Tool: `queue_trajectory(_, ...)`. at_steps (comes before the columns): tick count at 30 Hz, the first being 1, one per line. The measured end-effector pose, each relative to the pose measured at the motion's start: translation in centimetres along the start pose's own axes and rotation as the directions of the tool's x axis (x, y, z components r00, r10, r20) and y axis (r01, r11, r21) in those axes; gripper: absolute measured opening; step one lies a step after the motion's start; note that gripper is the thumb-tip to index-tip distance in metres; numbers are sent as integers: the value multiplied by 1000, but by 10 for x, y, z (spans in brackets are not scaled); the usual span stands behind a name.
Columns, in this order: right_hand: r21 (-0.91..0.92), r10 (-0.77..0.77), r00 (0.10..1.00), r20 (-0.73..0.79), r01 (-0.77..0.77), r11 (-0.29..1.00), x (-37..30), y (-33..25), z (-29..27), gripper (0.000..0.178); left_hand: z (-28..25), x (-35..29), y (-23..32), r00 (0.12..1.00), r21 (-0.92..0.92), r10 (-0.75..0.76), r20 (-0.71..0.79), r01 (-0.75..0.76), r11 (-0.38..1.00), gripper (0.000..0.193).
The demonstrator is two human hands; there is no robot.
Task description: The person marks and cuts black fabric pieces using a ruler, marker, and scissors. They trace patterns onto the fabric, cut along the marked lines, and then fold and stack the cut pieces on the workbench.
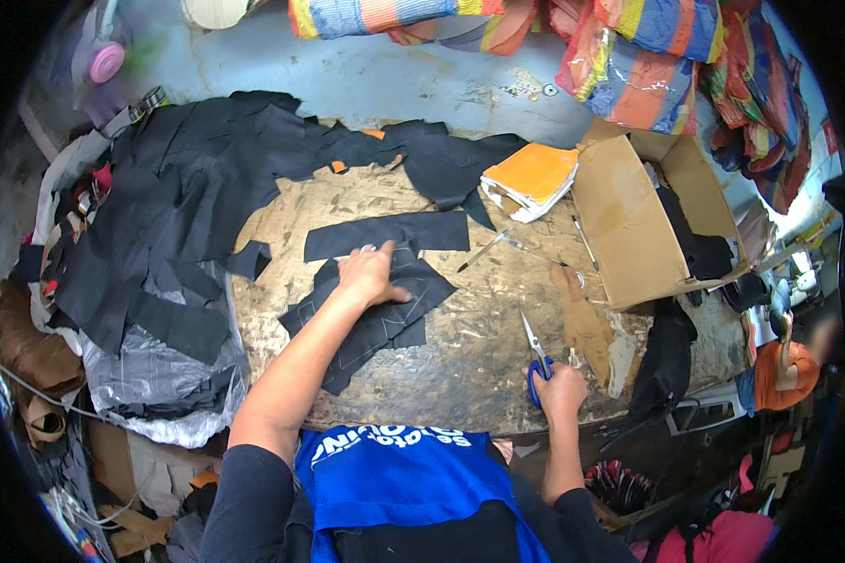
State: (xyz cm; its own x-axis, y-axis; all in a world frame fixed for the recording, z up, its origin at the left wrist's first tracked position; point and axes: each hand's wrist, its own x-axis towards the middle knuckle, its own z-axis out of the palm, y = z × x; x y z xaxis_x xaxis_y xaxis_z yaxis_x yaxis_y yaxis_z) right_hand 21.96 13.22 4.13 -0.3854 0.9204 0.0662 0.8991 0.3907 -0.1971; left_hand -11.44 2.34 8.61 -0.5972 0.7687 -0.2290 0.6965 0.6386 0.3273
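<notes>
My left hand (370,274) rests with its fingers apart on a small stack of black leather-like pieces (421,291), which bear pale drawn outlines. Just beyond it lies a long black strip (390,235). Over at the right, near the table's front edge, my right hand (560,392) grips a pair of blue-handled scissors (538,364). Their blades point away from me over the worn table (469,324), apart from the black pieces.
A large black sheet (178,197) covers the left side, over clear plastic (169,385). An orange-covered booklet (535,174), a pen (482,251), brown patterns (577,314) and an open cardboard box (624,220) lie to the right. A person in orange (781,375) is at the far right.
</notes>
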Motion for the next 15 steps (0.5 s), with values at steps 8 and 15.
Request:
queue_trajectory(8,-88,57,975,215,-39,995,10,-16,-17,43,18,26,-28,995,-148,98,-12,-98,984,44)
queue_trajectory(15,499,-373,927,-42,343,796,20,-85,-39,78,-19,-23,-3,856,-485,498,-139,-497,720,24)
